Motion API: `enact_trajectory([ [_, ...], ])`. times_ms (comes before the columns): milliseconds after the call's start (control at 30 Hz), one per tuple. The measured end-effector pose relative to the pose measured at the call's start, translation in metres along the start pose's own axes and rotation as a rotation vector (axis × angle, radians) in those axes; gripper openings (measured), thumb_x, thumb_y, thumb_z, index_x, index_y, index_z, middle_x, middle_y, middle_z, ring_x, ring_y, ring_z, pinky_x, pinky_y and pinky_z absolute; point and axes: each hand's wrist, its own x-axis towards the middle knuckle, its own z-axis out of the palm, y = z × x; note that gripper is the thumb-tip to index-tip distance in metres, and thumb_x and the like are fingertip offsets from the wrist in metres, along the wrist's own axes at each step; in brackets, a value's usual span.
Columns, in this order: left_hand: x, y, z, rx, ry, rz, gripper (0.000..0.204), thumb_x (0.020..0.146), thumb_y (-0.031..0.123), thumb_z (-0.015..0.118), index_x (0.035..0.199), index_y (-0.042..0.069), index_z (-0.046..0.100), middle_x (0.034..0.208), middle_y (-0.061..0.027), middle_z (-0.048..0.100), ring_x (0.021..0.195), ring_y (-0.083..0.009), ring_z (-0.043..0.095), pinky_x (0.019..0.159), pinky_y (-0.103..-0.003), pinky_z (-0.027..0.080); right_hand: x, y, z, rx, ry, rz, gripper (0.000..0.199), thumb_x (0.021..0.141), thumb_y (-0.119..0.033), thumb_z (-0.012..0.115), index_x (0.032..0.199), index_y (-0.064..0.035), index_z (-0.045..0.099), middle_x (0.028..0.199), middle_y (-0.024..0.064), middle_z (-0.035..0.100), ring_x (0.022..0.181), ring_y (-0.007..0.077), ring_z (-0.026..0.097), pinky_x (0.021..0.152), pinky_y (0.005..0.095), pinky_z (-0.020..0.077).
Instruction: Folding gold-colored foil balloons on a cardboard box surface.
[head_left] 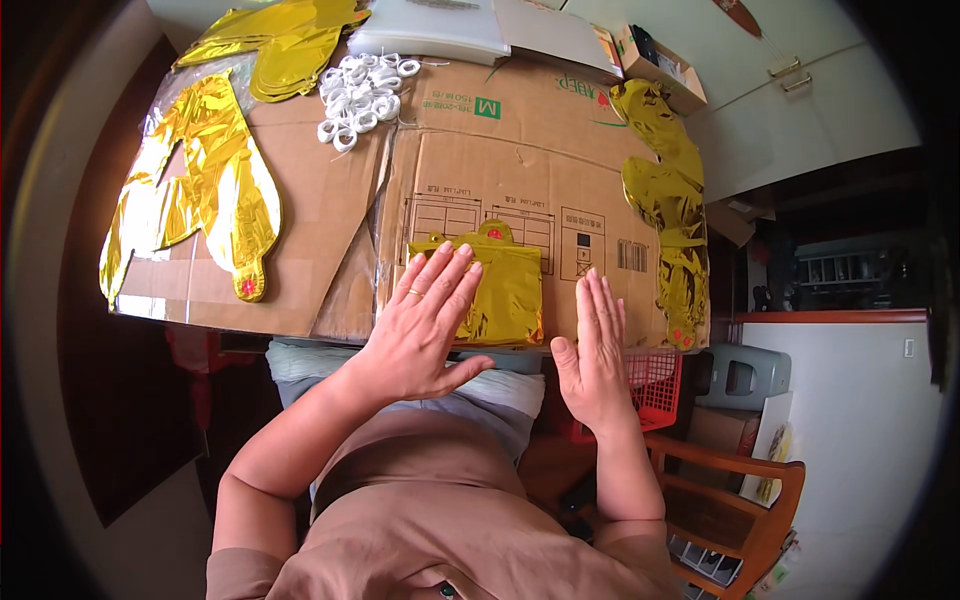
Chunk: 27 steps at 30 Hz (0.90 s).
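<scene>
A flat, folded gold foil balloon [505, 295] lies at the near middle of the cardboard, its small tab with a red mark pointing away from me. My left hand [422, 325] rests over its left edge, fingers stretched out and thumb spread. To the right of the foil is my right hand [595, 355], fingers straight and together, thumb apart, holding nothing. Whether its edge touches the cardboard I cannot tell. On the left spreads a larger uninflated gold foil balloon [215, 180], and a long crumpled gold foil balloon [668, 190] lies along the right edge.
Several small coils of white string [362, 95] sit at the back, beside more gold foil [295, 50]. Behind the cardboard [460, 150] stand a stack of clear plastic sleeves [430, 30] and a small box [660, 70]. A wooden chair [740, 465] and red crate [655, 390] are lower right.
</scene>
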Motion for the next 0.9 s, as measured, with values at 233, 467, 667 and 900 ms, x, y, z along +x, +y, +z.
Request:
enact_trajectory([
  [233,-0.014,-0.006,-0.009,0.073,0.074,-0.113,0.078,0.092,0.040,0.062,0.150,-0.004,0.035,0.157,-0.0243,0.034,0.148,-0.0402,0.029,0.121,-0.053,0.018,0.030,-0.030,0.013,-0.049,0.050,-0.132,0.070,0.101,-0.033,0.053,0.156,0.0018,0.026,0.162,0.0241,0.025,0.150,0.0399,0.025,0.121,0.0559,0.0152],
  [467,-0.019,-0.008,0.002,0.254,0.023,-0.139,0.081,0.092,0.049,0.057,0.150,-0.005,0.037,0.158,-0.0214,0.034,0.150,-0.0354,0.028,0.123,-0.053,0.013,0.026,-0.017,0.052,-0.212,-0.046,-0.133,0.078,0.101,-0.047,0.047,0.157,0.0010,0.023,0.164,0.0221,0.020,0.152,0.0396,0.020,0.121,0.0580,0.0100],
  [667,-0.020,-0.004,0.001,0.251,0.026,-0.155,0.085,0.088,0.049,0.063,0.149,-0.005,0.039,0.159,-0.0223,0.033,0.151,-0.0373,0.024,0.123,-0.055,0.010,0.008,0.001,0.026,-0.042,0.011,-0.085,0.074,0.100,-0.048,0.051,0.153,0.0007,0.033,0.160,0.0231,0.028,0.150,0.0418,0.023,0.121,0.0575,0.0133],
  [900,0.022,0.021,-0.022,0.047,-0.057,0.130,0.070,0.089,0.035,0.066,0.146,0.000,0.045,0.157,-0.0180,0.038,0.149,-0.0345,0.029,0.121,-0.053,0.019,-0.005,-0.004,-0.006,0.443,0.153,0.178,0.029,0.093,-0.013,0.070,0.118,0.0004,0.066,0.116,0.0130,0.067,0.092,0.0210,0.067,0.079,0.0313,0.0544],
])
